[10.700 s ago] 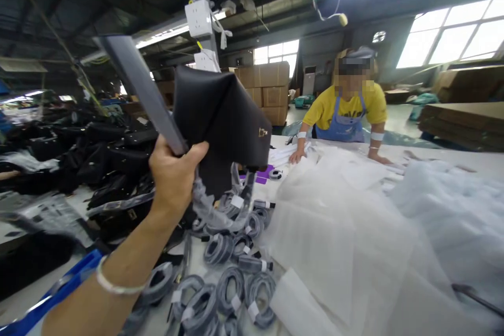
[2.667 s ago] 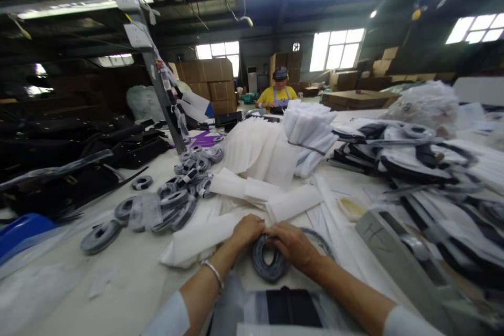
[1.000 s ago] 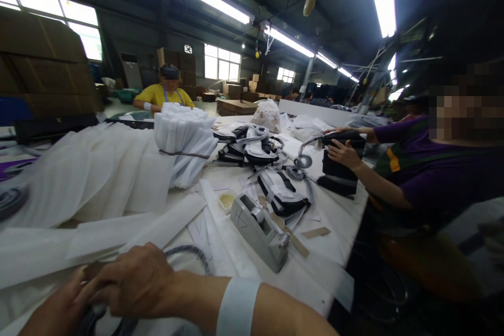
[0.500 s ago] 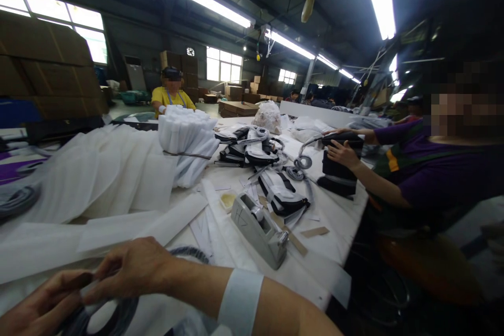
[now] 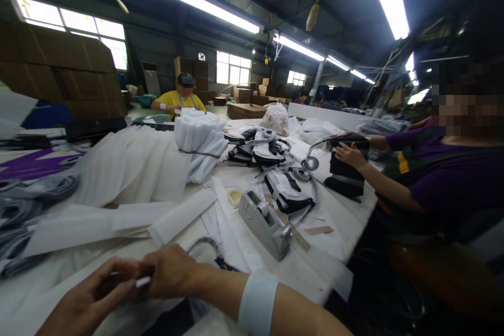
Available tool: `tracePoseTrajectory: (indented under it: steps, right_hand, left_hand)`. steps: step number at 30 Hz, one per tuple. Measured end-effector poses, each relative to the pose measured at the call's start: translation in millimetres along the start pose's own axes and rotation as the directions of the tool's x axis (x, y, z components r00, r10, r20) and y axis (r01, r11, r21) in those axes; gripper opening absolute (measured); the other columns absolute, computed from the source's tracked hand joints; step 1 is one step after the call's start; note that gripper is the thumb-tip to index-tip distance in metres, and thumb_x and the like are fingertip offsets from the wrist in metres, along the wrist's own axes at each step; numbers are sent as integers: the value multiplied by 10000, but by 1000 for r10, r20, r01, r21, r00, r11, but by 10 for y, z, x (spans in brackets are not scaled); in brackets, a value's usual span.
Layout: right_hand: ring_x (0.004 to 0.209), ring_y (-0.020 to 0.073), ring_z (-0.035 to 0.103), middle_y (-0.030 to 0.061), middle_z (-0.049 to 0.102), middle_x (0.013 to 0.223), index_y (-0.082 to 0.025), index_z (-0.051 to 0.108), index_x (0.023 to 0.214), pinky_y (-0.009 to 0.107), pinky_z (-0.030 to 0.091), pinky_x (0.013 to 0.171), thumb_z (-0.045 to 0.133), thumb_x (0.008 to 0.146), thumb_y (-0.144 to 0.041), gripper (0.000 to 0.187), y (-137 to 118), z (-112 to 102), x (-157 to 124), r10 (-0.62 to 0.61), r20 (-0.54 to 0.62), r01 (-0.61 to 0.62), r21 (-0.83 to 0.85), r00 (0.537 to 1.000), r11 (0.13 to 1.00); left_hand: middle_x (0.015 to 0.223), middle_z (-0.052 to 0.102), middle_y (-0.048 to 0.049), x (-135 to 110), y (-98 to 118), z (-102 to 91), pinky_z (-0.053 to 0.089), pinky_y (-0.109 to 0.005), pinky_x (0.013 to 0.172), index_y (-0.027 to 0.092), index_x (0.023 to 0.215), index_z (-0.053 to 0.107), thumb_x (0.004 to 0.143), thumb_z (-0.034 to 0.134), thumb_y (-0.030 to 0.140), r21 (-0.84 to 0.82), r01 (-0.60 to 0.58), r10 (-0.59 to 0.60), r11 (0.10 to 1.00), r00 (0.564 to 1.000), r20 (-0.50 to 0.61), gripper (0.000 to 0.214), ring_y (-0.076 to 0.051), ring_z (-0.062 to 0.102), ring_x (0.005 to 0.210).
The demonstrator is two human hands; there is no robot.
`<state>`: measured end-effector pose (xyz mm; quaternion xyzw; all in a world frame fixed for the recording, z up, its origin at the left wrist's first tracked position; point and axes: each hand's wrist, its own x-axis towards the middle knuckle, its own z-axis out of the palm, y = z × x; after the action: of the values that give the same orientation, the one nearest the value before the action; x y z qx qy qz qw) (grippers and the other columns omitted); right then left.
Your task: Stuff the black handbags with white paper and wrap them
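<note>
Low in the head view, my left hand (image 5: 92, 298) and my right hand (image 5: 171, 272) meet over the white table (image 5: 299, 265). The fingers of both are pinched on a small white strip (image 5: 142, 282) between them. A grey wrapped strap (image 5: 205, 244) curls out from behind my right hand; its lower part is hidden. A white band circles my right wrist. A grey tape dispenser (image 5: 264, 223) stands just to the right of my hands.
White foam sheets (image 5: 129, 168) and folded strips (image 5: 173, 218) cover the table's left. Grey coiled straps (image 5: 37, 189) lie far left. A person in purple (image 5: 441, 178) handles a black bag (image 5: 346, 168) at the right. Another person in yellow (image 5: 179, 101) works at the far end.
The view has swung a little left. My hands have come closer together and now pinch a small white strip; the strap loop seen under them has dropped mostly out of sight.
</note>
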<state>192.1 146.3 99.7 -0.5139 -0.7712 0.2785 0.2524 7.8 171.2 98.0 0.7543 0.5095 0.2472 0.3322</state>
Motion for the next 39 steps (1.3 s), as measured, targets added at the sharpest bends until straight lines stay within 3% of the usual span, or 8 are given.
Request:
tracePoseTrajectory:
  steps: [2,4,7,12,19,29,34,39]
  right_hand:
    - [722,124,635,-68,677,731,-235,702,835,186,439,616,830,630,-294,250,-50,-4,-59,59,-41,-52,163,997,985]
    - [667,115,612,-69,662,674,-208,697,743,188,430,599,844,593,-202,210,-126,-35,-119,167,-38,-149,282,985,948]
    - [646,113,588,-51,665,679,-181,698,743,202,419,598,789,610,-109,177,-139,-58,-124,143,-13,-129,360,990,924]
    - [607,110,556,-48,652,661,-176,701,759,211,394,568,767,591,-115,191,-41,14,-47,108,43,-117,423,993,899]
    - [580,93,496,-68,597,629,-180,674,734,213,360,553,801,525,-149,247,-37,31,-22,132,85,-156,472,988,868]
    - [607,118,569,-28,637,668,-157,653,793,254,449,599,847,531,-352,380,-64,-101,53,125,177,-212,656,976,724]
    - [589,116,563,-17,647,644,-143,674,761,253,443,588,875,523,-386,395,-74,-96,52,123,174,-209,656,977,726]
    - [575,105,539,-13,646,631,-135,693,735,238,417,572,842,575,-407,349,-55,-27,20,154,167,-225,638,974,736]
  left_hand:
    - [1012,750,70,-86,159,-146,515,-399,926,373,924,661,616,591,749,-74,29,-36,997,995,-98,491,-292,669,1034]
    - [1119,722,-11,-193,333,-267,457,-408,998,297,994,674,648,619,637,-28,0,-3,1000,993,-121,489,-306,622,1116]
    - [1131,705,-88,-282,468,-320,452,-386,969,209,1038,664,735,553,547,-37,-39,42,999,995,94,468,-291,620,1083]
    - [873,706,-36,-271,363,-283,448,-311,783,201,901,692,756,552,417,10,21,-23,1000,988,154,295,-230,611,861]
    - [792,655,11,-134,266,-303,387,-264,674,224,840,678,647,602,257,-57,20,-3,998,959,282,210,-192,546,766]
    - [732,525,44,-195,198,-230,356,-237,612,212,950,505,737,544,344,-356,133,-37,925,964,265,253,-129,485,658]
    - [745,544,29,-250,162,-145,355,-239,610,204,911,498,713,644,454,-421,170,-77,891,970,229,351,-130,506,667]
    - [730,562,24,-277,28,-51,352,-239,605,194,899,521,682,695,416,-440,188,-119,878,976,180,356,-129,510,660]
